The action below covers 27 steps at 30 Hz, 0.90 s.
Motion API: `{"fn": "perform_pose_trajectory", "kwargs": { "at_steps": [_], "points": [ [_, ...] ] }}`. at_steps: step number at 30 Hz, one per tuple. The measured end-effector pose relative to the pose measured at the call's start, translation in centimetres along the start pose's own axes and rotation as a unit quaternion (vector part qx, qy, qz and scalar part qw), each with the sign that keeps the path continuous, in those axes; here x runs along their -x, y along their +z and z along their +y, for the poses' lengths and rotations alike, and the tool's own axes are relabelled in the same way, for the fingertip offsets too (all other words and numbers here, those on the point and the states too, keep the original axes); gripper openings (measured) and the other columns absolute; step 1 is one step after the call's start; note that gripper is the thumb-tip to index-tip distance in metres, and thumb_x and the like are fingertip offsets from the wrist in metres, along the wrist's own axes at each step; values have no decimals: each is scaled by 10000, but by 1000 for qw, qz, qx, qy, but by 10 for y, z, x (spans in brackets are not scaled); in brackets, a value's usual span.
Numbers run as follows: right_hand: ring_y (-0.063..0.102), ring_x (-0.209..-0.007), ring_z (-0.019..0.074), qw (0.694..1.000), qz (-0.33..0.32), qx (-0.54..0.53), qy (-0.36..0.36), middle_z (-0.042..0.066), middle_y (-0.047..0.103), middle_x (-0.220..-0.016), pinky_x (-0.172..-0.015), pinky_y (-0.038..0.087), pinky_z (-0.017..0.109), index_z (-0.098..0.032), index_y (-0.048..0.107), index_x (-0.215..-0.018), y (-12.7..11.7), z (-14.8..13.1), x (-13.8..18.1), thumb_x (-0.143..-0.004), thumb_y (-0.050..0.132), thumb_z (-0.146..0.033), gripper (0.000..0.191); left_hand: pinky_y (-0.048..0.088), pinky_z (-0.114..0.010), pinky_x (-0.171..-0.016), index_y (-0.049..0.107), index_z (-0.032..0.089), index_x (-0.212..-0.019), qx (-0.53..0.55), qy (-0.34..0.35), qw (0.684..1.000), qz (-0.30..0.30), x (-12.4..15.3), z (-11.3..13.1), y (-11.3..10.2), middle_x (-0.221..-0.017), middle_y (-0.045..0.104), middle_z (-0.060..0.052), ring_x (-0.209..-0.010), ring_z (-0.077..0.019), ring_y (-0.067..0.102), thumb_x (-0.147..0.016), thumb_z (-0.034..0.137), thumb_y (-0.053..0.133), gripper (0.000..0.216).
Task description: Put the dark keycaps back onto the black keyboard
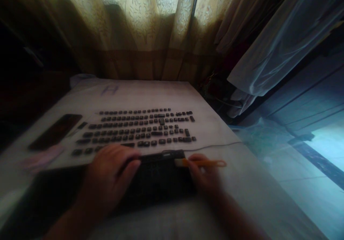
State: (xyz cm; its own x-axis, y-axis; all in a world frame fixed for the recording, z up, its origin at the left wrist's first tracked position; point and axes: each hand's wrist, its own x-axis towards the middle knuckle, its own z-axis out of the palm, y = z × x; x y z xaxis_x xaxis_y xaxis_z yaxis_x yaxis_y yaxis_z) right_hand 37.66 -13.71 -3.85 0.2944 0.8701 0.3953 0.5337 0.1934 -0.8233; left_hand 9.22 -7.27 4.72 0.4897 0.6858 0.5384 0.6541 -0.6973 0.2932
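Observation:
A dark keyboard base (161, 182) lies across the near part of the white table, its surface too dim and blurred for detail. Over its far edge my left hand (110, 175) is closed, thumb and fingers gripping the rim. My right hand (202, 172) pinches a small brush (209, 163) with an orange handle. The brush's pale bristles are at the board's far right corner, and its looped handle end points right. Beyond the board, loose black keycaps (139, 127) are laid out in several rows.
A dark phone (55, 130) lies on the table (145, 93) at left, near a thin tool (80, 126) and a pink cloth (44, 157). From the board a cable (212, 147) runs off the right edge. Curtains (142, 28) hang behind; white fabric (274, 50) hangs at right.

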Motion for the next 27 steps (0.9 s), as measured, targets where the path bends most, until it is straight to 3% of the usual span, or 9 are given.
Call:
{"fn": "perform_pose_trajectory", "kwargs": {
  "at_steps": [4,8,12,16,22,27],
  "points": [
    [659,-683,189,998,-24,3,-55,30,695,-762,-630,556,298,-230,658,-866,-1,-7,-1,-859,587,-241,72,478,-512,-939,604,183,-1224,-73,-7,994,-75,10,-11,39,-1223,671,-122,-1109,-315,619,-930,544,429,498],
    [664,-652,176,993,-68,20,-94,28,704,-743,-607,550,289,-228,668,-862,-3,-13,-5,-863,580,-202,92,420,-513,-1002,475,175,-1371,-104,34,986,-129,36,-7,57,-1357,587,-140,-1215,-330,560,-871,646,471,687],
    [675,-661,176,990,-89,6,-106,38,713,-751,-607,551,288,-217,681,-862,-3,-14,-6,-863,583,-201,99,361,-543,-1034,363,156,-1449,-123,59,981,-139,46,-2,62,-1418,522,-171,-1278,-356,503,-816,735,463,864],
    [661,-620,167,993,-85,-46,-60,30,694,-713,-567,545,267,-211,671,-842,-2,-16,-3,-849,590,-219,81,332,-539,-1059,286,170,-1491,-119,58,981,-144,46,-4,64,-1447,491,-165,-1300,-353,483,-820,729,463,891],
    [671,-667,187,998,-33,-31,-46,30,705,-743,-617,561,295,-230,662,-849,-3,-13,-3,-846,591,-236,72,331,-541,-1056,310,178,-1484,-120,53,981,-145,47,-6,67,-1444,497,-158,-1295,-359,486,-829,700,483,855],
    [678,-677,184,994,-82,-3,-67,27,711,-742,-636,555,297,-228,678,-840,-3,-14,-5,-848,592,-212,88,320,-540,-1062,347,169,-1464,-126,51,981,-140,47,-5,69,-1432,510,-162,-1284,-353,499,-838,705,459,831]
  ]
}}
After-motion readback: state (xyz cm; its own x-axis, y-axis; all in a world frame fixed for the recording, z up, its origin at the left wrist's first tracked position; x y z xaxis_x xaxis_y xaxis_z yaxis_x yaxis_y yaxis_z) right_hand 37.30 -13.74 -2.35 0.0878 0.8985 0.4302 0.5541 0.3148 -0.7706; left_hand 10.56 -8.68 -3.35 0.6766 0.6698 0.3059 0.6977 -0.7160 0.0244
